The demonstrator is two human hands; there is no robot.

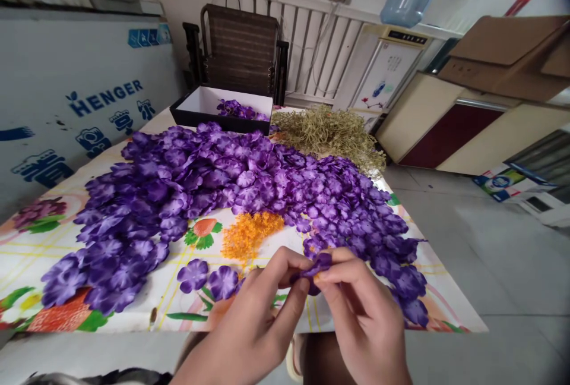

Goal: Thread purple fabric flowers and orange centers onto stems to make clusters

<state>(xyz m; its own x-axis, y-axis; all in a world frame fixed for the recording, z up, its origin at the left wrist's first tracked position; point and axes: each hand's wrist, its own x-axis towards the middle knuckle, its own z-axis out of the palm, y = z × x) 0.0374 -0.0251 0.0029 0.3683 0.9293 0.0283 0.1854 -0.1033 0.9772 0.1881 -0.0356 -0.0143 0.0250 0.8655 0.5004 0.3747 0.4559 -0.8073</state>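
Left hand angled up and rightward, thumb and index pinched on a purple flower piece; right hand angled up-left, fingertips gripped the same piece, orange speck at the tips. Piece sat between both hands over the near table edge, close to an orange clump. Fruit-print tablecloth carried a big purple flower heap, dried greenish stems and a black box at the far side. Behind stood a chair; tiled floor lay at right
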